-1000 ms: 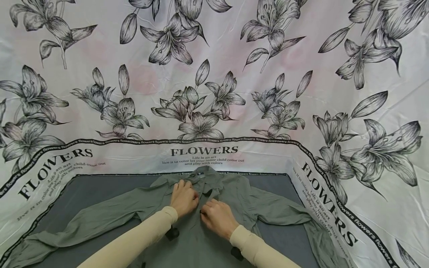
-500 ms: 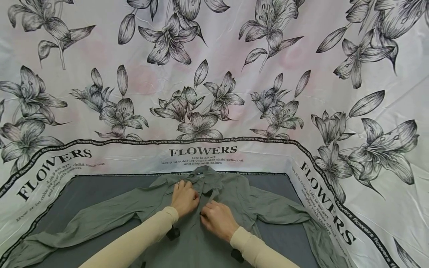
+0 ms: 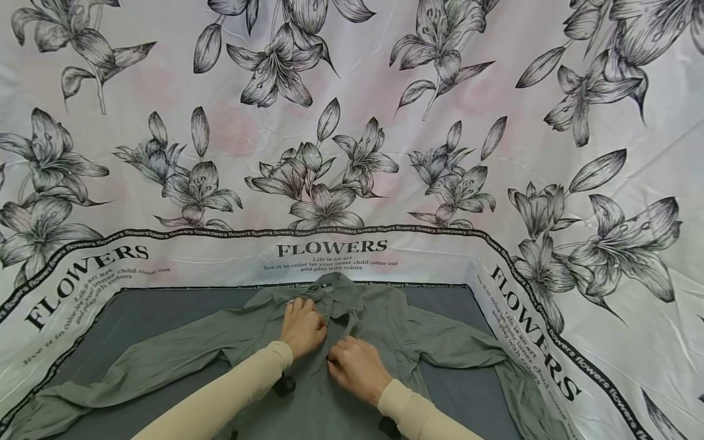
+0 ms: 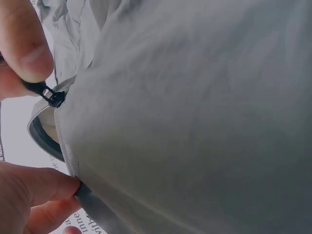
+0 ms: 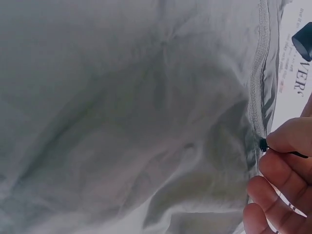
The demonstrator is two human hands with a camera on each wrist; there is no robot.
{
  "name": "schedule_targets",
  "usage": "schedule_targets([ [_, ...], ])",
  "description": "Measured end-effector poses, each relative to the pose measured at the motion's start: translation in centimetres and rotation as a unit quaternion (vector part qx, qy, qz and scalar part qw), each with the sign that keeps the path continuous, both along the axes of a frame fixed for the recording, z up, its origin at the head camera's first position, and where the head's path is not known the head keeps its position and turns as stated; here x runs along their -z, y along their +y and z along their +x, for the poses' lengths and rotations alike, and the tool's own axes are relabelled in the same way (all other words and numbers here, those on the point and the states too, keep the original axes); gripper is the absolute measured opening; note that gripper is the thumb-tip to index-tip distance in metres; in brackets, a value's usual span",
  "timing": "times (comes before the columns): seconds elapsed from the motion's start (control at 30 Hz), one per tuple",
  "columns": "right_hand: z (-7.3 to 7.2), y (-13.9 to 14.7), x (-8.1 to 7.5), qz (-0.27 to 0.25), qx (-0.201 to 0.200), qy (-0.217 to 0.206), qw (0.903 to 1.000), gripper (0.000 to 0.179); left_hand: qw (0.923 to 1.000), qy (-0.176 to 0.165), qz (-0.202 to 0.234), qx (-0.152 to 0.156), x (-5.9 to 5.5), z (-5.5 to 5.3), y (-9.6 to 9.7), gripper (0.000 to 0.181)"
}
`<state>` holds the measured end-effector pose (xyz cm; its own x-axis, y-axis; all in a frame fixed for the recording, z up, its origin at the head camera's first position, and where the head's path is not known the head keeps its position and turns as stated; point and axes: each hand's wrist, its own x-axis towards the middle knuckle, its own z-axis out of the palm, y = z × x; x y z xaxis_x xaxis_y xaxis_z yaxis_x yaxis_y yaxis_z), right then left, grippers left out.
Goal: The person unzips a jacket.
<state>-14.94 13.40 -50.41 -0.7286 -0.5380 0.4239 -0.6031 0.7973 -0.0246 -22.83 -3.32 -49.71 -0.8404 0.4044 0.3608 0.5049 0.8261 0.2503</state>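
Note:
A grey-green zip-front jacket [image 3: 324, 406] lies spread out, its collar [image 3: 335, 283] at the far side and both sleeves reaching outward. My left hand [image 3: 304, 329] pinches the front edge of the jacket just below the collar. The right hand [image 3: 360, 370], slightly nearer to me, grips the black zipper pull [image 4: 35, 87] between thumb and finger. In the right wrist view, the slider [image 5: 263, 145] sits at those fingertips, and the zipper tape [image 5: 261, 53] runs away from it along the jacket's edge. Beside the slider, the left wrist view shows the front edges gaping.
Under the jacket is a dark grey tabletop [image 3: 165, 305]. White cloth [image 3: 231, 250] printed with black flowers and lettering borders the table on the back and sides and rises behind it. Black wrist-worn devices [image 3: 283, 385] hang close over the jacket.
My right hand has slid slightly toward me along the jacket front with the zipper pull. The left hand keeps its place near the collar. The head view has shifted a little.

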Motion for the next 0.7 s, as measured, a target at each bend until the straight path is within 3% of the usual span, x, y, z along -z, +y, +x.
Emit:
schedule_targets([
  [0.57, 0.85, -0.03, -0.36, 0.006, -0.006, 0.000, 1.0000, 0.010, 1.0000, 0.004, 0.000, -0.006, -0.13, 0.28, -0.14, 0.015],
  [0.7, 0.95, 0.05, -0.35, 0.005, -0.007, 0.001, 1.0000, 0.011, 0.9998, -0.019, 0.000, -0.009, 0.07, 0.10, 0.01, 0.017],
])
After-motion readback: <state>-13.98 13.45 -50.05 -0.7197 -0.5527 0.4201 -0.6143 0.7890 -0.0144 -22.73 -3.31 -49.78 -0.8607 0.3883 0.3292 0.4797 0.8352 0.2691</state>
